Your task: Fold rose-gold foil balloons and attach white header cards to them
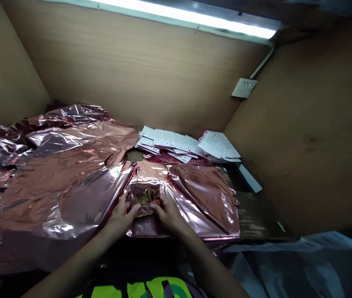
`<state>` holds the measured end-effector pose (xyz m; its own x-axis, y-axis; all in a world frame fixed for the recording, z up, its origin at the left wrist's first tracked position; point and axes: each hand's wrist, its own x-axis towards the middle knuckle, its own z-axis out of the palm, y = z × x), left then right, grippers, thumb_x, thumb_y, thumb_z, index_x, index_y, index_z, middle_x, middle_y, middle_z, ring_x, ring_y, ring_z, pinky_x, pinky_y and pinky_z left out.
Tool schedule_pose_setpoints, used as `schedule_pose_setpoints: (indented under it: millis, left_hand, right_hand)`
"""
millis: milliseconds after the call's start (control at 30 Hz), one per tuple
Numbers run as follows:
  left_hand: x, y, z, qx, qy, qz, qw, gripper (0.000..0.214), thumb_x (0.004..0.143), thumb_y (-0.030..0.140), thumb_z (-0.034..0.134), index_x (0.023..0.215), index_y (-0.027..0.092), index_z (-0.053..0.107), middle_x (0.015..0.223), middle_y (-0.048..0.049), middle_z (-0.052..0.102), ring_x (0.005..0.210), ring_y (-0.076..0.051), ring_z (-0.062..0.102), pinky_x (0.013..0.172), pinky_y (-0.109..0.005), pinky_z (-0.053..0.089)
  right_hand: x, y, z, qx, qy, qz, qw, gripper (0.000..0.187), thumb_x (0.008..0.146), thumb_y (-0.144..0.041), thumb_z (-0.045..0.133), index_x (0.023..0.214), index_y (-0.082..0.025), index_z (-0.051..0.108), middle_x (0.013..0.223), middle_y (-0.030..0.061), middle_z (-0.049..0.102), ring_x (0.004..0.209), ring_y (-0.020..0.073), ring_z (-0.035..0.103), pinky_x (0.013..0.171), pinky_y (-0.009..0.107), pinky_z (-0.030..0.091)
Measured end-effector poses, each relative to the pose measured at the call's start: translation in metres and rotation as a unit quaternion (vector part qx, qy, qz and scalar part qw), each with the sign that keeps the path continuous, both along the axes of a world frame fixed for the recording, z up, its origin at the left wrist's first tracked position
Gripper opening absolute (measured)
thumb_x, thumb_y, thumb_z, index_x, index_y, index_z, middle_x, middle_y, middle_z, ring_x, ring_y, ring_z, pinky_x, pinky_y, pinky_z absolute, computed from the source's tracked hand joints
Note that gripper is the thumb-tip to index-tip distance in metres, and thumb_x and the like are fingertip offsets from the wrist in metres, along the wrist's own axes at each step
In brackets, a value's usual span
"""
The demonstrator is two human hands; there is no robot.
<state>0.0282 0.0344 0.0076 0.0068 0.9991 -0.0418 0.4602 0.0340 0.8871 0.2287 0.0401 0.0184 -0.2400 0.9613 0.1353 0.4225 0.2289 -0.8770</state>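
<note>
A flat, shiny rose-gold foil balloon [149, 170] lies in front of me, its near part folded into a small panel between my hands. The panel mirrors yellow-green and dark colours. My left hand [125, 214] grips the panel's left edge, thumb on top and the other fingers partly hidden. On the right edge, my right hand [169, 212] is closed with its thumb pressed on the bunched foil. More rose-gold foil [64, 174] spreads in layers on the left, and a folded foil piece [202, 198] lies beside my right hand.
Several printed white cards [171, 140] lie in overlapping piles at the back, with another pile [219, 145] further right. A dark flat object [237, 177] sits by the right wall. Wooden panels enclose the table [256, 219]. Clear plastic [288, 269] hangs at the lower right.
</note>
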Motion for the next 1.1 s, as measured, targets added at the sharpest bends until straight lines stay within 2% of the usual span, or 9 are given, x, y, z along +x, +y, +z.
schedule_pose_setpoints:
  millis: [100,267,367,500,700,800,900,1000,1100]
  left_hand:
    - [-0.011,-0.021,-0.003,0.141,0.031,-0.085,0.986,0.030,0.087,0.033,0.055,0.113,0.019,0.060,0.104,-0.0087,0.069,0.095,-0.021,0.066,0.081,-0.033,0.052]
    - [-0.029,-0.053,-0.006,0.373,0.160,-0.209,0.890,0.022,0.090,0.010,0.048,0.100,0.022,0.063,0.105,-0.0041,0.070,0.108,-0.018,0.059,0.096,-0.032,0.045]
    - [-0.031,-0.060,-0.010,0.340,0.199,-0.152,0.907,0.020,0.093,0.015,0.048,0.104,0.022,0.062,0.100,-0.0040,0.069,0.102,-0.020,0.058,0.089,-0.033,0.047]
    - [-0.023,-0.053,-0.012,0.218,0.207,-0.007,0.954,0.022,0.095,0.034,0.047,0.087,0.020,0.063,0.085,-0.0058,0.060,0.084,-0.020,0.056,0.075,-0.033,0.048]
    - [-0.005,-0.038,-0.005,0.207,0.357,0.045,0.910,0.041,0.095,0.039,0.042,0.068,0.019,0.064,0.087,-0.0097,0.063,0.089,-0.026,0.047,0.081,-0.044,0.042]
    - [0.001,-0.034,-0.003,0.207,0.401,0.046,0.891,0.037,0.093,0.036,0.047,0.066,0.019,0.066,0.089,-0.0101,0.064,0.090,-0.027,0.046,0.078,-0.043,0.041]
    - [0.006,-0.030,0.000,0.192,0.421,0.036,0.886,0.033,0.091,0.034,0.049,0.068,0.019,0.068,0.094,-0.0108,0.064,0.093,-0.028,0.048,0.078,-0.043,0.041]
    - [0.004,-0.033,0.005,0.170,0.450,0.017,0.877,0.031,0.090,0.031,0.047,0.073,0.018,0.069,0.095,-0.0133,0.064,0.092,-0.031,0.051,0.079,-0.045,0.042]
    - [-0.009,-0.055,0.009,0.123,0.432,-0.013,0.893,0.031,0.091,0.034,0.043,0.079,0.018,0.066,0.087,-0.0128,0.064,0.084,-0.029,0.058,0.071,-0.040,0.046]
  right_hand:
    - [0.015,-0.009,-0.002,0.067,-0.018,0.133,0.989,0.020,0.092,-0.026,0.054,0.103,-0.021,0.070,0.094,0.0037,0.072,0.087,0.0173,0.066,0.078,0.027,0.049]
    - [0.030,-0.025,-0.006,0.242,-0.105,0.217,0.940,0.021,0.094,-0.028,0.055,0.108,-0.022,0.070,0.114,0.0077,0.069,0.110,0.0201,0.060,0.092,0.033,0.045]
    - [0.025,-0.025,-0.007,0.214,-0.106,0.203,0.950,0.020,0.094,-0.027,0.055,0.108,-0.023,0.069,0.109,0.0066,0.070,0.105,0.0196,0.062,0.089,0.032,0.046]
    - [0.004,-0.019,0.000,0.043,-0.101,0.075,0.991,0.025,0.093,-0.022,0.049,0.113,-0.021,0.063,0.098,0.0069,0.071,0.087,0.0195,0.066,0.074,0.028,0.048]
    - [-0.015,-0.017,0.015,-0.070,-0.149,-0.027,0.986,0.053,0.088,-0.020,0.052,0.139,-0.019,0.039,0.091,0.0063,0.071,0.080,0.0212,0.067,0.072,0.030,0.046]
    - [-0.018,-0.018,0.014,-0.063,-0.219,-0.041,0.973,0.064,0.087,-0.020,0.053,0.147,-0.017,0.030,0.106,0.0134,0.069,0.090,0.0257,0.067,0.076,0.035,0.048]
    - [-0.028,-0.014,0.010,0.006,-0.309,-0.064,0.949,0.065,0.087,-0.021,0.056,0.147,-0.015,0.033,0.140,0.0234,0.048,0.122,0.0351,0.053,0.096,0.048,0.043]
    - [-0.039,-0.010,0.003,0.084,-0.331,0.041,0.939,0.061,0.094,-0.034,0.051,0.148,-0.015,0.034,0.155,0.0172,0.029,0.144,0.0338,0.023,0.115,0.055,0.020]
    - [-0.038,-0.021,0.000,0.110,-0.315,0.110,0.936,0.058,0.099,-0.043,0.037,0.150,-0.016,0.032,0.158,0.0116,0.024,0.148,0.0288,0.013,0.119,0.052,0.011]
